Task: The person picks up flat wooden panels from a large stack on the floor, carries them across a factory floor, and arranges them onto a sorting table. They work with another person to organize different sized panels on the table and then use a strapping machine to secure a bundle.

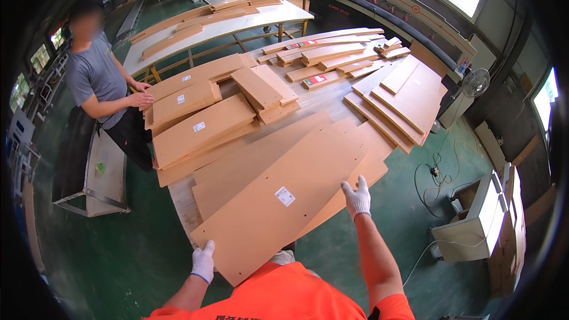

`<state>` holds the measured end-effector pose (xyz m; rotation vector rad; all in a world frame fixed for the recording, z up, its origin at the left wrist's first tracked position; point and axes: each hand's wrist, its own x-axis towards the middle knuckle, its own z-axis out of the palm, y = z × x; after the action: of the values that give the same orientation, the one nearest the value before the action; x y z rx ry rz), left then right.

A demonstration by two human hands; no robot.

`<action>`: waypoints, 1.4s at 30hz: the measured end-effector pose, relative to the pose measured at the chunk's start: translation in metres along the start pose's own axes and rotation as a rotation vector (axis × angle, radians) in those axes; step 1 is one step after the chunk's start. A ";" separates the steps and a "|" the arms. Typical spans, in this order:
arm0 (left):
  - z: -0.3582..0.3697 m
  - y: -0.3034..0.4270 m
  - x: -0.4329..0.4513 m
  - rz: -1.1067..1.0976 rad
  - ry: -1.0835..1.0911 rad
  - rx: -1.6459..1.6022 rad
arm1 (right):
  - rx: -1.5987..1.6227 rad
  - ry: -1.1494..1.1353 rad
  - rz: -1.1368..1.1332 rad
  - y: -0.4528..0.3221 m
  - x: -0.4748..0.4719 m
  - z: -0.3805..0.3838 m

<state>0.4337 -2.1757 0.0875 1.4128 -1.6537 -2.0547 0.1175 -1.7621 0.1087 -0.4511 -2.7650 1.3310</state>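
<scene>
A long tan board panel (266,204) with drilled holes and a white label lies aslant over other panels, its near end jutting past the table (180,204) edge. My left hand (203,261), in a white knit glove, is at the panel's near left corner, thumb on top and fingers hidden below. My right hand (357,196), also gloved, is beside the panel's right long edge with thumb and fingers apart; whether it touches the boards there I cannot tell. More panels (262,151) lie under and beyond the labelled one.
Stacked panels (204,129) and narrower boards (333,55) cover much of the table, with larger panels (406,93) at the right. A co-worker (100,75) stands at the left, both hands on a stack. A white table (222,26) stands beyond; cables (438,178) lie on the floor at the right.
</scene>
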 end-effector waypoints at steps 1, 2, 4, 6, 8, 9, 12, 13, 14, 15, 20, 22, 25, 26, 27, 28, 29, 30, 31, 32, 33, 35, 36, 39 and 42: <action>0.003 0.003 -0.002 -0.035 0.009 -0.022 | -0.058 0.000 -0.034 0.003 0.029 -0.006; 0.006 0.007 -0.007 -0.031 -0.003 -0.043 | -0.126 0.010 -0.063 0.000 0.058 -0.010; 0.005 0.007 -0.009 -0.030 0.054 0.003 | -0.208 0.004 -0.080 -0.020 0.104 -0.018; 0.020 0.008 -0.016 -0.002 0.106 -0.013 | -0.255 0.084 -0.133 -0.024 0.143 -0.020; 0.022 -0.009 -0.013 0.062 0.163 -0.046 | -0.193 -0.107 -0.141 -0.018 0.180 -0.015; 0.025 -0.015 -0.011 0.090 0.196 -0.060 | -0.164 -0.208 -0.143 -0.014 0.196 -0.014; 0.031 -0.013 -0.012 0.067 0.325 -0.074 | -0.322 -0.364 -0.311 -0.040 0.184 -0.012; 0.035 -0.012 -0.011 0.071 0.348 -0.066 | -0.375 -0.335 -0.351 -0.041 0.181 -0.014; 0.038 -0.006 -0.007 0.063 0.381 -0.003 | -0.365 -0.340 -0.341 -0.042 0.180 -0.018; 0.034 -0.009 -0.002 0.086 0.384 0.022 | -0.357 -0.353 -0.333 -0.043 0.179 -0.023; -0.019 -0.020 0.018 0.029 0.348 0.096 | -0.394 -0.504 -0.271 -0.019 0.135 -0.062; -0.022 -0.001 0.027 -0.027 0.306 0.113 | -0.385 -0.580 -0.154 -0.004 0.119 -0.088; -0.031 0.006 0.046 -0.012 0.274 0.069 | -0.179 -0.899 0.144 -0.001 0.135 -0.105; -0.036 0.004 0.047 0.006 0.273 0.044 | -0.022 -0.999 0.174 0.008 0.149 -0.089; -0.034 0.006 0.050 -0.053 0.245 0.015 | -0.008 -0.949 0.274 0.011 0.153 -0.078; -0.018 0.019 0.056 -0.112 0.213 -0.014 | 0.005 -0.891 0.373 0.010 0.154 -0.066; -0.006 0.029 0.055 -0.167 0.186 -0.045 | 0.020 -0.836 0.465 0.011 0.153 -0.058; -0.015 0.023 0.048 -0.119 0.257 -0.060 | 0.021 -0.801 0.420 0.013 0.151 -0.051; -0.026 0.016 0.043 -0.066 0.331 -0.077 | 0.044 -0.749 0.407 0.003 0.151 -0.048; -0.038 0.010 0.037 -0.013 0.408 -0.094 | 0.067 -0.700 0.393 -0.009 0.151 -0.047; -0.032 0.010 0.038 0.036 0.384 -0.211 | 0.080 -0.621 0.386 -0.015 0.154 -0.050; 0.029 0.070 0.024 0.116 0.312 -0.418 | 0.324 -0.492 0.375 -0.016 0.169 -0.061; 0.037 0.085 0.011 0.200 0.376 -0.446 | 0.440 -0.469 0.369 -0.022 0.178 -0.054; 0.019 0.081 0.004 0.276 0.405 -0.683 | 0.805 -0.381 0.022 -0.026 0.214 -0.029; 0.017 0.045 0.012 0.542 0.117 -0.667 | 0.648 -0.472 -0.389 0.006 0.250 -0.005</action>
<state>0.3962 -2.1887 0.1165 0.7418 -0.9931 -1.8785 -0.1193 -1.6855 0.0854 0.4602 -2.2910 2.2730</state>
